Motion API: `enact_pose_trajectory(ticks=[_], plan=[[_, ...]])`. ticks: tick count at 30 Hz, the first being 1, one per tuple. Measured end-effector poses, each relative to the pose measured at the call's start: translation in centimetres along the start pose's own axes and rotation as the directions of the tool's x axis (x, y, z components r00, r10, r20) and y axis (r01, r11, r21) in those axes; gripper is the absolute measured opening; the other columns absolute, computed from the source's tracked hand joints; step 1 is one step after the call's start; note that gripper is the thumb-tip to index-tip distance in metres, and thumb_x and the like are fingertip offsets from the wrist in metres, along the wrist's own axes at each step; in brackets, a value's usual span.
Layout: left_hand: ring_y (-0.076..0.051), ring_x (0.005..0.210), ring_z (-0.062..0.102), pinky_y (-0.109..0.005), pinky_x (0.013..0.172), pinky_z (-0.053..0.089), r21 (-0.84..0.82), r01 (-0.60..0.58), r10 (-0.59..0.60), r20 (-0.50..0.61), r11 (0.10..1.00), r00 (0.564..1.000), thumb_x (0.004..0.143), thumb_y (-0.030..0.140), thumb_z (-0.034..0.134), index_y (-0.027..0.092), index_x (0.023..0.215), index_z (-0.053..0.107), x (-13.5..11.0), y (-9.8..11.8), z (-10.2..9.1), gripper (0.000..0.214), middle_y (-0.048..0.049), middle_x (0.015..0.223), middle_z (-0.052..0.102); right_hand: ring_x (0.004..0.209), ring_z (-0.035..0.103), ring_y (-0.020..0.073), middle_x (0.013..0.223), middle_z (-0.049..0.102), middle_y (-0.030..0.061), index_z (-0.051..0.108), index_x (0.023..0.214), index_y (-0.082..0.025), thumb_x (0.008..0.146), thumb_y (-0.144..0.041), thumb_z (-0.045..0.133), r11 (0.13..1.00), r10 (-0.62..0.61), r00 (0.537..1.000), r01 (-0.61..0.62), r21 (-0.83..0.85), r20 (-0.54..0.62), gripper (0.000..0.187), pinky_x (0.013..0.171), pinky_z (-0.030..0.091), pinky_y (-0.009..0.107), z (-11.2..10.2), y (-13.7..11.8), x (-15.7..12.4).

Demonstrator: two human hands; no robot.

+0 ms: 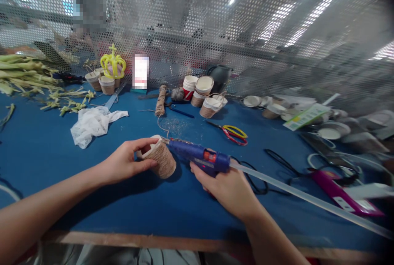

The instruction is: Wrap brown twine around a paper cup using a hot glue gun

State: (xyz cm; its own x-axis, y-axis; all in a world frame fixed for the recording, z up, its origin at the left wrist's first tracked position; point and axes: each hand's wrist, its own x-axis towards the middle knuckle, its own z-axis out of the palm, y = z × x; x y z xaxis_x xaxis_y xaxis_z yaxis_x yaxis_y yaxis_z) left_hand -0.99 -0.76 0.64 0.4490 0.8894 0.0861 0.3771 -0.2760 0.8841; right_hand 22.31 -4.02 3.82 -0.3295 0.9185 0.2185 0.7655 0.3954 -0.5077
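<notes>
My left hand (131, 160) grips a paper cup (164, 160) wrapped in brown twine, with fingers at its white rim and the thumb on its side. The cup is tilted, its mouth toward the upper left. In my right hand (223, 187) is a blue hot glue gun (197, 154), with a long pale glue stick (277, 180) running out of its back. The gun's nozzle is at the cup's rim; whether it touches cannot be told. A strand of twine leads from the rim up to a wound twine bundle (160, 101).
Yellow-and-red-handled scissors (232, 132) lie beyond the glue gun. White cloth (92, 124) and dried stalks (27, 72) are at left. Several twine-wrapped cups (211, 107) stand near the perforated metal screen (191, 22). A purple power strip (341, 193) and black cable (281, 160) lie at right.
</notes>
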Motion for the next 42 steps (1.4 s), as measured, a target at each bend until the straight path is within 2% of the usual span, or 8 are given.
enact_pose_trajectory(ticks=[7, 10, 14, 20, 26, 35, 39, 42], plan=[[-0.023, 0.094, 0.059, -0.037, 0.086, 0.046, -0.05, 0.005, -0.004, 0.009, 0.999, 1.0, 0.073, 0.032, 0.061, 0.011, 0.123, 0.05, 0.4, -0.6, -0.5, 0.056, -0.0118, 0.111, 0.064, 0.035, 0.045, 0.0106, 0.038, 0.047, -0.0054, 0.056, 0.062, -0.019, 0.076, -0.038, 0.058, 0.864, 0.259, 0.946, -0.317, 0.391, 0.194, 0.024, 0.039, 0.04, 0.023, -0.9, 0.2, -0.1], [-0.022, 0.091, 0.06, -0.036, 0.084, 0.047, -0.042, 0.008, -0.009, -0.02, 0.999, 1.0, 0.073, 0.032, 0.061, 0.011, 0.122, 0.051, 0.6, -0.8, -0.9, 0.054, -0.011, 0.106, 0.065, 0.049, 0.054, 0.0115, 0.052, 0.057, -0.0017, 0.058, 0.064, -0.017, 0.073, -0.037, 0.064, 0.789, 0.272, 0.96, -0.265, 0.555, 0.072, 0.022, 0.051, 0.046, 0.023, -1.4, 1.5, 0.7], [-0.019, 0.085, 0.059, -0.034, 0.079, 0.047, 0.002, -0.014, 0.014, -0.038, 1.0, 0.999, 0.073, 0.033, 0.06, 0.012, 0.119, 0.053, 0.7, -0.8, -1.2, 0.051, -0.0095, 0.101, 0.066, 0.053, 0.053, 0.01, 0.067, 0.06, 0.0012, 0.059, 0.071, -0.016, 0.068, -0.042, 0.068, 0.63, 0.503, 0.864, -0.338, 0.699, -0.036, 0.028, 0.047, 0.045, 0.022, -1.3, 3.4, 2.9], [-0.017, 0.076, 0.057, -0.029, 0.072, 0.046, 0.096, -0.016, 0.021, -0.047, 0.995, 0.999, 0.072, 0.035, 0.059, 0.01, 0.116, 0.055, 0.4, -0.3, -1.1, 0.051, -0.0084, 0.092, 0.067, 0.048, 0.049, 0.0084, 0.062, 0.055, 0.0007, 0.054, 0.066, -0.014, 0.079, -0.031, 0.06, 0.645, 0.574, 0.818, -0.485, 0.59, 0.045, 0.022, 0.047, 0.045, 0.023, 0.5, 6.2, 6.0], [-0.015, 0.073, 0.055, -0.027, 0.07, 0.046, 0.122, -0.048, 0.054, -0.046, 0.991, 0.997, 0.072, 0.034, 0.06, 0.012, 0.114, 0.058, 0.2, -0.1, -0.9, 0.048, -0.0062, 0.09, 0.066, 0.091, 0.058, 0.019, 0.111, 0.057, 0.0073, 0.053, 0.113, -0.016, 0.088, -0.031, 0.051, 0.763, 0.609, 0.793, -0.59, 0.265, 0.013, 0.029, 0.076, 0.05, 0.038, 1.7, 7.8, 7.5], [-0.015, 0.071, 0.054, -0.027, 0.067, 0.045, 0.144, -0.064, 0.07, -0.041, 0.988, 0.997, 0.072, 0.035, 0.06, 0.013, 0.113, 0.058, 0.1, -0.1, -1.0, 0.047, -0.0053, 0.086, 0.066, 0.112, 0.046, 0.0366, 0.111, 0.055, 0.0245, 0.064, 0.092, -0.005, 0.083, -0.024, 0.055, 0.887, 0.428, 0.893, -0.445, -0.127, -0.137, 0.022, 0.091, 0.035, 0.049, 0.8, 4.5, 7.3], [-0.015, 0.072, 0.055, -0.026, 0.068, 0.044, 0.119, -0.101, 0.102, -0.002, 0.988, 0.995, 0.074, 0.034, 0.058, 0.013, 0.113, 0.058, 0.1, -0.1, -1.0, 0.044, -0.0051, 0.087, 0.067, 0.091, 0.057, 0.0143, 0.103, 0.063, 0.0035, 0.063, 0.097, -0.02, 0.082, -0.029, 0.057, 0.991, 0.131, 0.991, -0.13, -0.036, 0.023, 0.018, 0.081, 0.043, 0.025, 0.4, -0.2, 6.0], [-0.015, 0.073, 0.055, -0.024, 0.067, 0.044, 0.088, -0.124, 0.122, 0.031, 0.988, 0.992, 0.075, 0.03, 0.057, 0.014, 0.111, 0.059, 0.1, 0.1, -1.0, 0.039, -0.0045, 0.091, 0.068, 0.067, 0.055, 0.011, 0.085, 0.064, 0.0019, 0.062, 0.093, -0.016, 0.079, -0.032, 0.061, 0.986, -0.08, 0.996, 0.075, 0.15, 0.029, 0.021, 0.061, 0.043, 0.022, 0.9, -2.3, 5.2]])
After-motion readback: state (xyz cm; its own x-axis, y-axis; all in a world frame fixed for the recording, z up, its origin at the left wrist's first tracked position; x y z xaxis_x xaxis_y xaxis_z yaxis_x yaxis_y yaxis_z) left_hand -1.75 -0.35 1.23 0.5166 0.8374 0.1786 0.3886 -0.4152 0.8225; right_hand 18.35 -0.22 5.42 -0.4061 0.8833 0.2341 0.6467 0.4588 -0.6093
